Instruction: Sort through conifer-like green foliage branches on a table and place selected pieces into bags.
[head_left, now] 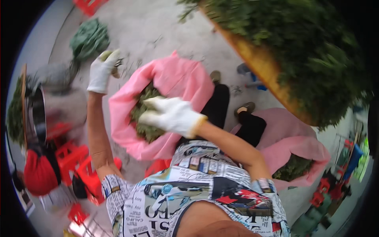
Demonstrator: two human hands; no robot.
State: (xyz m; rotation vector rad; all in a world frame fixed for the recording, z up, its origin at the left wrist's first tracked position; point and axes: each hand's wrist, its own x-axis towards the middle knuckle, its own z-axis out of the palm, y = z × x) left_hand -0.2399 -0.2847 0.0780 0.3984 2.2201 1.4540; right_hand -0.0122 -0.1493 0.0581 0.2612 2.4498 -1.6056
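Observation:
My left hand, in a white glove, is stretched out to the left of a pink sack and is closed on a small pale green piece. My right hand, also gloved, rests on the green leaves that fill the sack's open mouth, fingers pointing left. The sack stands on the concrete floor between my knees. I cannot tell whether the right hand grips any leaves.
A second pink sack with greens lies at the right. A long orange-rimmed tray heaped with green plants runs along the upper right. Red plastic stools, a metal pot and a green bundle are at the left.

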